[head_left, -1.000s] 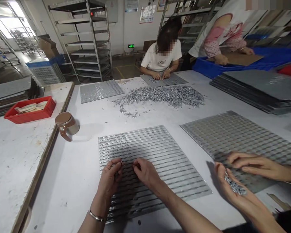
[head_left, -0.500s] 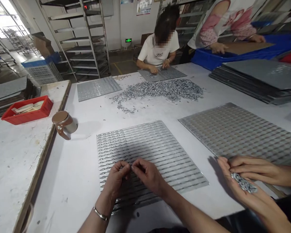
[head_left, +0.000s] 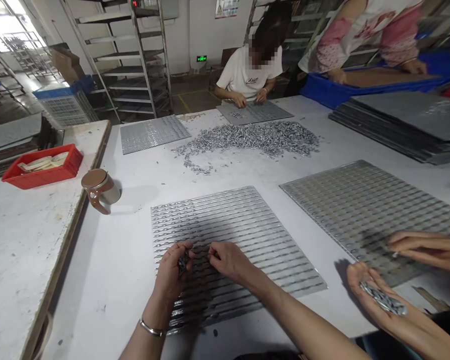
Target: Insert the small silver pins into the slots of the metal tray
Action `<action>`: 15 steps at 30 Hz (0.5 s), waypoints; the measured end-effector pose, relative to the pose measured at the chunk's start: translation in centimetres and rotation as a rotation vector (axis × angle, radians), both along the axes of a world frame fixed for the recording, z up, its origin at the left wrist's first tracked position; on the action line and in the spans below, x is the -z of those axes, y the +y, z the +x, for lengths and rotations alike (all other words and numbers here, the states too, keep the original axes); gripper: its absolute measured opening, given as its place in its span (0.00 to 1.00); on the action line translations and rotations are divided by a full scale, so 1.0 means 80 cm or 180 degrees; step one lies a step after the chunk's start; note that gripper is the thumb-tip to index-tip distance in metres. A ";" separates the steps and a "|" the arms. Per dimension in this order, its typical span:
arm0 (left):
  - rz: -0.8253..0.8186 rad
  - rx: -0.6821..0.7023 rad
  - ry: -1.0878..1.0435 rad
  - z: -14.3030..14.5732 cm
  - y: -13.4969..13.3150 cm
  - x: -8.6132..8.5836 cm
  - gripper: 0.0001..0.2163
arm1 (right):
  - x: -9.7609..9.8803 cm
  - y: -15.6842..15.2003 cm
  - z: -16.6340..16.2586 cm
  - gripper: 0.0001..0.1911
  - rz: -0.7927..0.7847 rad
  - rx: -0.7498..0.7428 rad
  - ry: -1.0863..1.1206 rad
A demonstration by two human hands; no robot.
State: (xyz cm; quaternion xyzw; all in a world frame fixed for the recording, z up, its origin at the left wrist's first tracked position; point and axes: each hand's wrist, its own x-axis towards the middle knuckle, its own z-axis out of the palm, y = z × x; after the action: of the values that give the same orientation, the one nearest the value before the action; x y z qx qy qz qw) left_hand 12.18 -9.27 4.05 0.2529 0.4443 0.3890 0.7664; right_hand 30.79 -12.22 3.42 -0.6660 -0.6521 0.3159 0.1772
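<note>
A ribbed metal tray [head_left: 247, 220] lies on the white table in front of me, its near rows filled with small metal pieces. My left hand [head_left: 170, 275] rests on the tray's near left part, curled around a small bunch of metal pieces [head_left: 182, 261]. My right hand [head_left: 228, 260] is just beside it, fingertips pinched low over a row of the tray; whether it holds a piece I cannot tell.
A big heap of metal pieces [head_left: 251, 137] lies mid-table. A lidded brown mug [head_left: 100, 189] stands to the left, near a red bin [head_left: 41, 166]. At my right a co-worker's hands [head_left: 382, 297] hold pieces over another tray [head_left: 360, 200]. Across the table two more people work.
My hands came together half a second ago and have drawn slightly apart again. The co-worker's upper hand moved right, over their tray.
</note>
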 end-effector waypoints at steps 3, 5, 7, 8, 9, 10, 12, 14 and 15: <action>-0.0017 0.0089 -0.0035 0.002 -0.001 0.004 0.18 | -0.001 0.007 -0.002 0.08 -0.0080 0.0027 -0.0099; 0.0000 0.0117 0.0029 0.003 -0.002 0.002 0.18 | -0.002 0.009 -0.003 0.05 -0.0151 0.0116 -0.0118; 0.0018 0.0155 0.0121 0.004 -0.003 0.000 0.20 | -0.003 0.008 -0.003 0.04 -0.0168 0.0231 -0.0144; 0.0022 0.0193 0.0170 0.005 -0.004 -0.001 0.21 | -0.003 0.006 -0.003 0.04 -0.0126 0.0286 -0.0110; 0.0033 0.0243 0.0216 0.005 -0.006 -0.001 0.22 | -0.005 0.002 -0.002 0.04 -0.0035 0.0330 -0.0014; 0.0054 0.0305 0.0259 0.007 -0.008 -0.001 0.23 | -0.007 -0.002 -0.001 0.02 0.0111 0.0355 0.0137; 0.0142 0.0449 0.0308 0.010 -0.014 0.000 0.26 | -0.013 -0.014 -0.001 0.05 0.0545 0.0313 0.0499; 0.0200 0.0587 0.0273 0.015 -0.021 0.001 0.29 | -0.022 -0.027 -0.003 0.07 0.0922 0.0047 0.0745; 0.0185 0.0654 0.0247 0.017 -0.025 0.002 0.30 | -0.026 -0.032 -0.005 0.08 0.1018 -0.0133 0.0789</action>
State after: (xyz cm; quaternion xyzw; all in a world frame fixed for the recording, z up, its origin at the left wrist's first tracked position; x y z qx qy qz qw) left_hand 13.55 -11.26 3.91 0.3342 0.4340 0.3110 0.7767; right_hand 30.41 -14.81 5.53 -0.5717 -0.6808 0.2915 0.3530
